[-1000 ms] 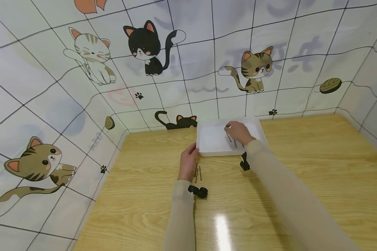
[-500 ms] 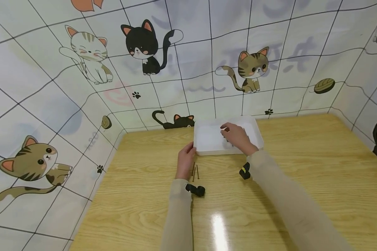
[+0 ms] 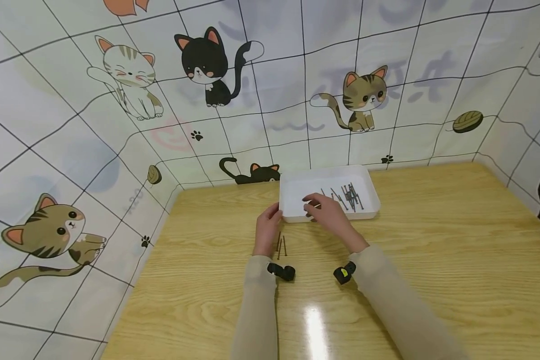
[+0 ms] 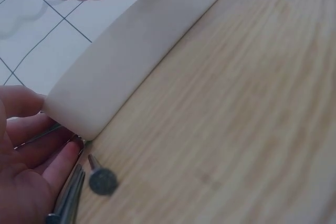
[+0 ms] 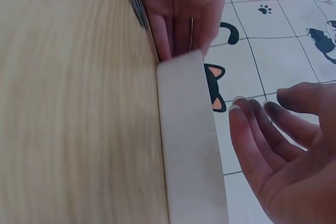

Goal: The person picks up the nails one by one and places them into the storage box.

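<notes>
My left hand [image 3: 266,234] holds the near left corner of a shallow white tray [image 3: 373,206]; in the left wrist view the thumb lies at its upper edge and the fingers lie against the side. Over the tray's near edge hovers my right hand [image 3: 330,217], fingers loosely bent, with nothing between them in the right wrist view. Several dark nails [image 3: 352,197] lie in the tray's right half. On the table beside my left wrist are 3 more nails [image 3: 285,246]; the left wrist view shows one round nail head [image 4: 103,181] close up.
The tray stands on a light wooden table [image 3: 432,225] near the back wall. A white cloth [image 3: 292,100] with grid lines and cartoon cats hangs behind and at the sides. Small black cameras [image 3: 282,272] sit on both wrists.
My right hand has moved from over the nails in the tray toward the near left, and its fingers have parted. More of the tray's nails now show. My left hand stays at the corner.
</notes>
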{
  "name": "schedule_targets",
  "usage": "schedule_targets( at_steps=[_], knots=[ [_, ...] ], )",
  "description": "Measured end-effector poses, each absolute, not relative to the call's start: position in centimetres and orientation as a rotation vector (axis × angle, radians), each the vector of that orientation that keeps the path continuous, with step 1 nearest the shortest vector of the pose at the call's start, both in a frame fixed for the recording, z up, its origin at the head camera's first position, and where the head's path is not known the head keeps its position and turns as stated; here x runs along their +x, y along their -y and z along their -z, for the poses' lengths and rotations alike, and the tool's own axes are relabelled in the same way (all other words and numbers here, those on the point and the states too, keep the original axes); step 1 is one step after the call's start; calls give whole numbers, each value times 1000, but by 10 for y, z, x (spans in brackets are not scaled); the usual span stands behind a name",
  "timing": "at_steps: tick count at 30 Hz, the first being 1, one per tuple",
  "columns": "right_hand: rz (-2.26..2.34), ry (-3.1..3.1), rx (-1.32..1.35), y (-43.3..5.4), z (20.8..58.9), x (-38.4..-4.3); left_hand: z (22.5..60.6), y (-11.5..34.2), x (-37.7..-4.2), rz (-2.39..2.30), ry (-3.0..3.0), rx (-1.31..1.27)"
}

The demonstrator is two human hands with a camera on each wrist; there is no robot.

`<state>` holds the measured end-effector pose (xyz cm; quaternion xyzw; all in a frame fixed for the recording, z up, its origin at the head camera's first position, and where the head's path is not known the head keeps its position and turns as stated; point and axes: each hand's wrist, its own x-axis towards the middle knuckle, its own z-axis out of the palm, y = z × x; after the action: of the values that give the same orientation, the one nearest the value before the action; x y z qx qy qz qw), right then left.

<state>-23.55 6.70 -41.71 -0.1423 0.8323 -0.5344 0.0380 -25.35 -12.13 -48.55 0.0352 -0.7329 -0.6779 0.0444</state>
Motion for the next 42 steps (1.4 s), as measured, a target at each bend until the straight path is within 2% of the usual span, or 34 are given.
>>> schedule_targets(
  at_steps=[11, 18, 26, 33, 42],
  knots=[
    [1621, -2340, -504, -41, 434, -219, 465, 122, -240, 2138, 2226, 25],
    [1607, -2349, -456, -29, 442, -217, 458, 120, -235, 2107, 2254, 10],
    [1470, -2408, -544, -25, 445, -215, 462, 120, -237, 2113, 2238, -15],
    [1359, -2416, -489, -24, 448, -214, 480, 122, -248, 2112, 2216, -2],
    [1088, -2640, -643, -11, 446, -207, 487, 123, -253, 2129, 2206, 31]
  ],
)
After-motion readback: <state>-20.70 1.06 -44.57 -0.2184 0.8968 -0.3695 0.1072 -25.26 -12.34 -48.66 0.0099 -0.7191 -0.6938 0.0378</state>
